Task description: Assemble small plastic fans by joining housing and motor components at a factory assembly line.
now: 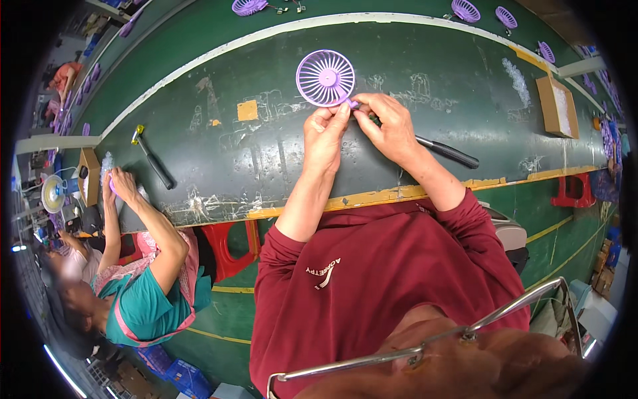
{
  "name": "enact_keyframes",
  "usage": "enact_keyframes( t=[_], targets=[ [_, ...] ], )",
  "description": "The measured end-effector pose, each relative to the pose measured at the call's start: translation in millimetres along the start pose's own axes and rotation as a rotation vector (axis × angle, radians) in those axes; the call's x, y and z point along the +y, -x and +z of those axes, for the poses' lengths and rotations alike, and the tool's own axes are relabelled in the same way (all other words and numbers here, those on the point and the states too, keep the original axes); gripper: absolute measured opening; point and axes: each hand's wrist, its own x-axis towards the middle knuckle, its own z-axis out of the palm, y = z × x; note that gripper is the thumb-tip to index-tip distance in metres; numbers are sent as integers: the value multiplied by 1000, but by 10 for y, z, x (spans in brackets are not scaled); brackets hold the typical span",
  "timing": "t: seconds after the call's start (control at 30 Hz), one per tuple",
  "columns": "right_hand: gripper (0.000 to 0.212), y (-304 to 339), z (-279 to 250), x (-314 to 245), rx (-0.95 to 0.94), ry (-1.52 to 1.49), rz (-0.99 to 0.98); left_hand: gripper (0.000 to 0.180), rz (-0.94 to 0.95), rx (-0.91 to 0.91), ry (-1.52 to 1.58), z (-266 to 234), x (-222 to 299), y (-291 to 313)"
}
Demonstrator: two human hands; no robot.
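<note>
A round purple fan grille (325, 76) with radial slats and a solid centre hub is held just above the green worktable (266, 166). My left hand (324, 136) is closed, its thumb and fingers pinching the grille's lower edge. Beside it, my right hand (391, 126) pinches a small purple part (354, 104) at that same edge. Whether this part is joined to the grille, I cannot tell. A tool with a black handle (448, 151) lies by my right hand, which hides its other end.
At the left lies a mallet (154, 159) with a yellow head and black handle. A co-worker (149, 286) works at the table's left end. An open cardboard box (557, 108) stands at the right. Several purple grilles (465, 10) lie beyond the white rail (219, 50). Red stools (229, 249) stand below.
</note>
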Motion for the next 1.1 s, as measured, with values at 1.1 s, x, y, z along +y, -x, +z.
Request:
enact_keyframes(
  t=[1.1],
  targets=[
    [17, 676, -980, 133, -211, 388, 47, 10, 1209, -137, -1641, -494, 488, 93]
  ],
)
